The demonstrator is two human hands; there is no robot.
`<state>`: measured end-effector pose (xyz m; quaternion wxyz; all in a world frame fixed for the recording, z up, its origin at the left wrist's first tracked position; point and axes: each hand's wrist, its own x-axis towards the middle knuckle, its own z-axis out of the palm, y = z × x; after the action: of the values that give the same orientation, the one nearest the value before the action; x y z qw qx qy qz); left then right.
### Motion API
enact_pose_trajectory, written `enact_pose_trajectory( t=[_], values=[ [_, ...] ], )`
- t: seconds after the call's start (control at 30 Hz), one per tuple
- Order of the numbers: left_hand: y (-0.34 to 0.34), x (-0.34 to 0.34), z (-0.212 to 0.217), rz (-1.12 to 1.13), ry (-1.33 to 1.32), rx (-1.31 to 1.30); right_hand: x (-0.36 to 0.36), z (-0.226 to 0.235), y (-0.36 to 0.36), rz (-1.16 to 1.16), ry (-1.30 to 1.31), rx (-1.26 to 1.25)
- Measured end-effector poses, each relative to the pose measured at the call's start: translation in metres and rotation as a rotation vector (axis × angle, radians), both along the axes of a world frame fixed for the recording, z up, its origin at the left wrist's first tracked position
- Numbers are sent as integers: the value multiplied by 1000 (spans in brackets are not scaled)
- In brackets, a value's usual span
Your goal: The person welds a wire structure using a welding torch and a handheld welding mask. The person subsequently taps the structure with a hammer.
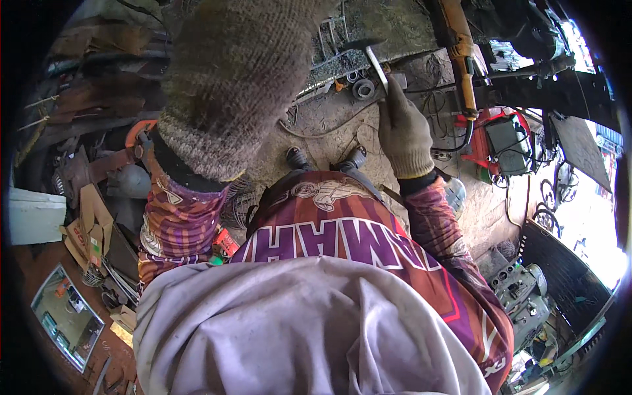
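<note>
My right hand (405, 131), in a pale knitted glove, grips the thin metal handle of a small hammer (376, 64). The hammer's dark head points at a metal grate (342, 56) lying on the dirt ground in front of my feet. My left hand (230, 85), in a brown-grey knitted glove, is raised very close to the camera and fills the upper middle of the view. Only the glove's back shows, so anything in that hand is hidden. Both sleeves are purple and orange patterned.
An orange angle grinder (461, 46) lies to the right of the grate, with a red welding machine (503, 141) and cables beside it. A grey machine (520, 296) stands lower right. Cardboard scraps (89, 230) and a mirror (66, 319) lie at the left. Scrap metal crowds the upper left.
</note>
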<state>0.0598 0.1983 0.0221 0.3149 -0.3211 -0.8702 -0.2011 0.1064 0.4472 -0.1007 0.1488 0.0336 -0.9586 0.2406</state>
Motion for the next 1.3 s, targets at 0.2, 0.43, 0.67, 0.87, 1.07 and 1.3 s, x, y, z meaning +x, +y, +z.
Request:
enact_pose_trajectory(
  t=[0.2, 0.43, 0.67, 0.87, 1.07, 1.3],
  values=[
    [-1, -2, 3, 13, 3, -2, 0, -1, 7, -9, 101, -7],
    [-2, -4, 1, 14, 5, -14, -1, -7, 9, 17, 61, -52],
    [-1, -5, 3, 32, 16, -32, -6, -3, 5, 19, 82, -93],
    [3, -19, 8, 60, 54, -51, -9, -9, 3, -6, -14, -429],
    [-14, -27, -2, 178, 3, -145, -49, 3, 21, -189, -318, -782],
    [-32, -35, -22, 195, -58, 130, -89, -3, 34, -136, -413, -445]
  ],
)
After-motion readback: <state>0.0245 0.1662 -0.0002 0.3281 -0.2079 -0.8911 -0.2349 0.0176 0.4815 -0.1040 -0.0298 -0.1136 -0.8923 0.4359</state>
